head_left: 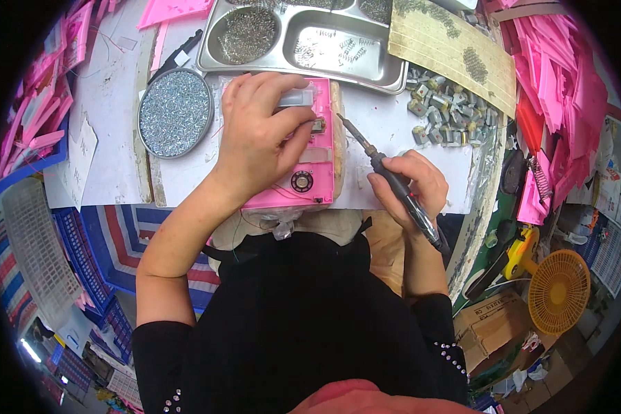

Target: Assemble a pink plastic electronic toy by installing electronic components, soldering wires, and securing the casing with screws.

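Note:
A pink plastic housing (328, 186) lies on the table in front of me, with a round black speaker (301, 181) set near its close end. My left hand (259, 127) rests over it, thumb and forefinger pinched together beside a small metal part (318, 126) in the housing. Whatever sits between those fingertips is hidden. To the right, my right hand (417, 183) grips a soldering iron (393, 181) by its dark handle. Its thin tip points up and left, a little right of the housing and apart from it.
A round dish of small silver metal pieces (176, 114) stands left. Behind is a steel compartment tray (393, 81) with springs; a cardboard sheet (435, 41) with springs overlaps it. Small motors (448, 110) are heaped at right, near stacked pink plastic parts (555, 76). An orange fan (559, 291) stands lower right.

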The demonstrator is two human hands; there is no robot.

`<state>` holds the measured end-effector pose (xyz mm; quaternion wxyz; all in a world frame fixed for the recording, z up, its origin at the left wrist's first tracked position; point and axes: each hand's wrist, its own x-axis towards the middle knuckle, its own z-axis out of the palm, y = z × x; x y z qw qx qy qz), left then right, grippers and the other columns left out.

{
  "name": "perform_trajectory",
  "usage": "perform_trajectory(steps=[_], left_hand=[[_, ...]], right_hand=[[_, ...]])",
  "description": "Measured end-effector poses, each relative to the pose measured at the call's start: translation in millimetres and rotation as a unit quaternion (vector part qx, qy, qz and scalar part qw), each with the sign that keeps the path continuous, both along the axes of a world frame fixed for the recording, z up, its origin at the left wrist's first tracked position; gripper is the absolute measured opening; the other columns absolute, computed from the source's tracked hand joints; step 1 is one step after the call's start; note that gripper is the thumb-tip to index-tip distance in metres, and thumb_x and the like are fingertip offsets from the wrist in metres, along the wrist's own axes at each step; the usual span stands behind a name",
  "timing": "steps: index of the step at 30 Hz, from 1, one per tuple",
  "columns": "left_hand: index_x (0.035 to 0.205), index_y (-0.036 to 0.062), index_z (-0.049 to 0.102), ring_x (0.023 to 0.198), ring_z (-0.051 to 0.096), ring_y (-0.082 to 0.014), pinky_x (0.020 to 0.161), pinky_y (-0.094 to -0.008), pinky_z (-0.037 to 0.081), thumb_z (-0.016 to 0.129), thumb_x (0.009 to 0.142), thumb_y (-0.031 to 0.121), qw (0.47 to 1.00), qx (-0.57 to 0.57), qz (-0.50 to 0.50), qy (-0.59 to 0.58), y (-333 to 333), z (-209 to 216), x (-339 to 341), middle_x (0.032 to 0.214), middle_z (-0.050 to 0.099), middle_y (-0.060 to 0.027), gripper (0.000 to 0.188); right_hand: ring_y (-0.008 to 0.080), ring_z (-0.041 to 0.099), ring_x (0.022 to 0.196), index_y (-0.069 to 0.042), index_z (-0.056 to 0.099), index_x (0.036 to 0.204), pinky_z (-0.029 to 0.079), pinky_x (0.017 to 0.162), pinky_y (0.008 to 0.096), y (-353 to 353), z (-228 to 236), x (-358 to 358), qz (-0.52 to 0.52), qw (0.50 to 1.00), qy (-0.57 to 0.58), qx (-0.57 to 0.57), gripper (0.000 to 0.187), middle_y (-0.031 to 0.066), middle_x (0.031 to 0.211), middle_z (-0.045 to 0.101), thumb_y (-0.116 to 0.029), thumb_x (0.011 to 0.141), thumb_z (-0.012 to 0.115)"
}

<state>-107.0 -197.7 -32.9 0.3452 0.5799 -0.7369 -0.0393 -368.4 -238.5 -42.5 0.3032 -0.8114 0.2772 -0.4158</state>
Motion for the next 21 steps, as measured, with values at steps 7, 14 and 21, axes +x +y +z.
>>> perform_trajectory(steps=[7, 14, 21], left_hand=[[0.097, 0.0121, 0.077, 0.09, 0.061, -0.0228, 0.089, -0.0431, 0.041, 0.078, 0.08, 0.011, 1.0, -0.004, 0.002, -0.002, 9, 13, 8, 0.091, 0.065, -0.0005, 0.016], [0.092, 0.0119, 0.075, 0.074, 0.062, -0.0223, 0.072, -0.0357, 0.046, 0.081, 0.079, 0.01, 0.998, 0.012, -0.038, 0.05, 6, 4, 2, 0.078, 0.064, -0.0022, 0.015], [0.098, 0.0092, 0.074, 0.081, 0.067, -0.0254, 0.072, -0.0391, 0.052, 0.077, 0.081, 0.006, 0.998, 0.029, -0.046, 0.033, 14, 7, 0, 0.087, 0.069, -0.0033, 0.017]], right_hand=[[0.0161, 0.056, 0.06, 0.002, 0.066, 0.102, 0.039, 0.053, 0.0279, 1, 1, -5, -0.005, 1.0, -0.004, 0.024, 0.032, 0.01, 0.073, 0.064, 0.002, 0.076, 0.085], [0.0159, 0.056, 0.061, 0.001, 0.066, 0.103, 0.039, 0.054, 0.0272, 2, 4, -5, -0.003, 1.0, 0.0, 0.014, 0.033, 0.0098, 0.073, 0.064, 0.002, 0.076, 0.085], [0.0166, 0.058, 0.062, 0.002, 0.066, 0.104, 0.041, 0.055, 0.0274, 7, 3, -13, -0.009, 1.0, 0.005, 0.013, 0.033, 0.01, 0.074, 0.064, 0.002, 0.076, 0.085]])
